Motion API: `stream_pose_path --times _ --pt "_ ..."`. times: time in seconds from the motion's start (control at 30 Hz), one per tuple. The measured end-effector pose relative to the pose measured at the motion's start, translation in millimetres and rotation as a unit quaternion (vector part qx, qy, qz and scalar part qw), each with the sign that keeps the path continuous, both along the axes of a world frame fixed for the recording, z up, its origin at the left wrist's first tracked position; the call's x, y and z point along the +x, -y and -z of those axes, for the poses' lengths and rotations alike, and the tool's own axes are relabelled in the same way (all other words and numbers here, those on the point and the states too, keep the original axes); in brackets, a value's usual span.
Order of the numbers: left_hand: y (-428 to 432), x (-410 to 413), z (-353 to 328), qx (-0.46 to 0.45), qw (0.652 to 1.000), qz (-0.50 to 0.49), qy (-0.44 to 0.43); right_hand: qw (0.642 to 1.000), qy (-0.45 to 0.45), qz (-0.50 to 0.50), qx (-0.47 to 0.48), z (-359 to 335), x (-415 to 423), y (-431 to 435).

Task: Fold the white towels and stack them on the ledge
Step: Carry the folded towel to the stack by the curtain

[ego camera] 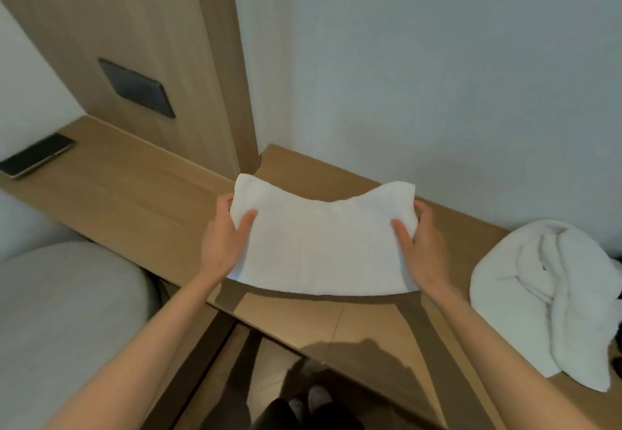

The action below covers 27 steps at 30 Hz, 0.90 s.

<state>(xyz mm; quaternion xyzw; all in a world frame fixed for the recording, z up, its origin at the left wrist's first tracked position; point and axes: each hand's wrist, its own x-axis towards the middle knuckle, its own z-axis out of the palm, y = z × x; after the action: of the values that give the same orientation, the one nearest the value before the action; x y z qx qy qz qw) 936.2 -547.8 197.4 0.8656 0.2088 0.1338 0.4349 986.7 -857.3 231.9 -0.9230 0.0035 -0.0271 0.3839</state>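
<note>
**Folded towel held at both ends over the ledge**

A crumpled white terry towel [552, 298] lay in a loose heap to the right of the folded white terry towel [323, 244], well apart from it. Far to the folded towel's left, a flat black phone [37, 155] rested on the same light wooden ledge [134, 194]. Up and left of the folded towel, a dark grey rectangular plate [136, 88] was set in the wooden wall panel. A pale grey rounded cushion [67, 312] sat below and to its left. Nothing lay on the ledge between the two towels.

The folded towel was over the ledge's middle, with its long axis running left to right. Its far edge sagged in the centre between two raised corners. The left hand [223, 238] gripped its left short end and the right hand [425, 244] its right short end. Each thumb lay on top and the fingers curled beneath. Whether the towel touched the ledge could not be told.
</note>
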Motion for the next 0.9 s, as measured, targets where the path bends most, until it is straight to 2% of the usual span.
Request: stream_pose_path --times 0.17,0.37,0.67,0.9 --pt "-32.0 -34.7 -11.9 -0.001 0.994 -0.106 0.017 0.996 0.000 -0.082 0.040 -7.9 22.6 -40.1" --pt "-85.0 -105.4 -8.7 -0.010 0.970 -0.243 0.012 0.980 -0.015 -0.188 0.061 -2.0 21.8 -120.9" --pt "-194.7 -232.3 6.6 -0.014 0.911 -0.411 0.004 0.932 -0.044 -0.351 0.076 15.7 -22.6 -303.9" --pt "-272.2 -344.2 9.3 -0.011 0.845 -0.534 0.003 0.887 -0.063 -0.451 0.071 25.4 -91.1 -457.2"
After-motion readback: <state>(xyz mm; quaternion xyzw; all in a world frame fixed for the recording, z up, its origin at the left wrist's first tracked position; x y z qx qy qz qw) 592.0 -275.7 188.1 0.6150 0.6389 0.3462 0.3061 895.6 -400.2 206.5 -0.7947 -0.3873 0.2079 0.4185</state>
